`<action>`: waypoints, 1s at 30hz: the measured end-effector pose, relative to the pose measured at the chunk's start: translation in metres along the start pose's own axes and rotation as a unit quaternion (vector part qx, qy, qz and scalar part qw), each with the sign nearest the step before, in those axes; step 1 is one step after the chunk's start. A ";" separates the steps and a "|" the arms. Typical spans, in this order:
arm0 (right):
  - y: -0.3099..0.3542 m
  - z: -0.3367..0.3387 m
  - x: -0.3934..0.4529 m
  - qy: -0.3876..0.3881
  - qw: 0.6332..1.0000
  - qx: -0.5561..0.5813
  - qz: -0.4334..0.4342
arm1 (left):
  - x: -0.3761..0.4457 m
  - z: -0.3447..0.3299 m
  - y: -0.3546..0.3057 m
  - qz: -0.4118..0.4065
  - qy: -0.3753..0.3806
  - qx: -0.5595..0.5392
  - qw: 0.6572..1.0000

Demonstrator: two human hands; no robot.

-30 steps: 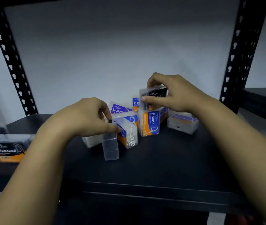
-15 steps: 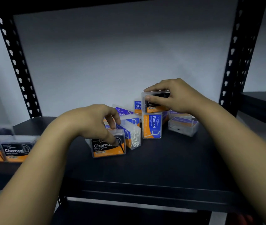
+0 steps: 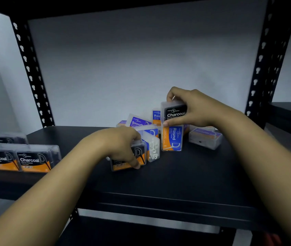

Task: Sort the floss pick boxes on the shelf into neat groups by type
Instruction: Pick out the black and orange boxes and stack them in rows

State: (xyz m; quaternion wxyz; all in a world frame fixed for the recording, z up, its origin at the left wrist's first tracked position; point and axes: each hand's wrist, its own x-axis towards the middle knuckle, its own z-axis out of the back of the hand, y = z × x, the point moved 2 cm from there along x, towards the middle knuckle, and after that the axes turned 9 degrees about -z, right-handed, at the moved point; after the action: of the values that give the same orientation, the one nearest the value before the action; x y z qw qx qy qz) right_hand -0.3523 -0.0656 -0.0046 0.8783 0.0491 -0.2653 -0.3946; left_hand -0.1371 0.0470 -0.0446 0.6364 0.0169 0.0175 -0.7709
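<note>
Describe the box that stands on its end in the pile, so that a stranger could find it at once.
On the black shelf, look at the jumbled pile near the back wall. The Round box stands upright at the pile's front, directly under the Charcoal box held by the right hand. Only its blue-and-orange label reads sideways.

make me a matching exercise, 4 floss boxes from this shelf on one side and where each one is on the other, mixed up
Things:
1. Charcoal box with its label facing the camera
2. upright Round box
3. lying Smooth box
4. Charcoal row

Places:
A. far left of the shelf, lined up
B. held in the right hand, above the pile
C. flat on the shelf, right of the pile
D. standing on end just below the held box

Pairs: 1-B, 2-D, 3-C, 4-A
</note>
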 end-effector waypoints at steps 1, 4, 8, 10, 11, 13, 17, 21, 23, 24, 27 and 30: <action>0.002 0.000 0.000 -0.004 1.000 -0.012 0.007 | -0.001 0.000 -0.001 -0.009 0.001 -0.001 1.000; 0.013 0.004 -0.003 -0.021 0.999 -0.001 0.027 | -0.006 0.004 0.004 -0.050 -0.003 -0.036 0.998; 0.034 0.008 -0.003 -0.052 0.994 0.079 0.049 | -0.018 0.025 0.021 -0.120 -0.063 -0.132 0.982; 0.046 0.008 -0.002 -0.061 0.991 0.100 0.061 | -0.026 0.041 0.031 -0.141 -0.084 -0.148 0.975; 0.053 0.008 -0.001 -0.062 0.990 0.108 0.066 | -0.029 0.049 0.037 -0.149 -0.087 -0.148 0.974; 0.065 0.007 0.002 -0.057 0.990 0.113 0.069 | -0.034 0.063 0.050 -0.160 -0.083 -0.156 0.971; 0.091 0.004 0.014 -0.048 0.994 0.078 0.064 | -0.040 0.086 0.086 -0.175 -0.067 -0.173 0.967; 0.121 -0.004 0.034 -0.030 0.995 0.068 0.067 | -0.049 0.100 0.127 -0.185 -0.058 -0.187 0.963; 0.135 -0.010 0.044 -0.012 0.996 0.063 0.065 | -0.051 0.103 0.145 -0.190 -0.058 -0.190 0.962; 0.145 -0.014 0.051 -0.001 0.996 0.056 0.064 | -0.054 0.104 0.157 -0.190 -0.059 -0.188 0.962; 0.174 -0.029 0.070 0.031 0.996 0.039 0.069 | -0.062 0.104 0.192 -0.187 -0.049 -0.183 0.964; 0.200 -0.046 0.087 0.046 0.996 0.020 0.070 | -0.072 0.104 0.223 -0.182 -0.039 -0.188 0.964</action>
State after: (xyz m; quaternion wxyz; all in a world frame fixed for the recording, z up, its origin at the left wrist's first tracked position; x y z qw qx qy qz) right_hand -0.1485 0.0026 0.0527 0.9138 0.0657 -0.2353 -0.3245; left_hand 0.0951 0.0699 0.0619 0.4772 -0.1366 0.1396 -0.8568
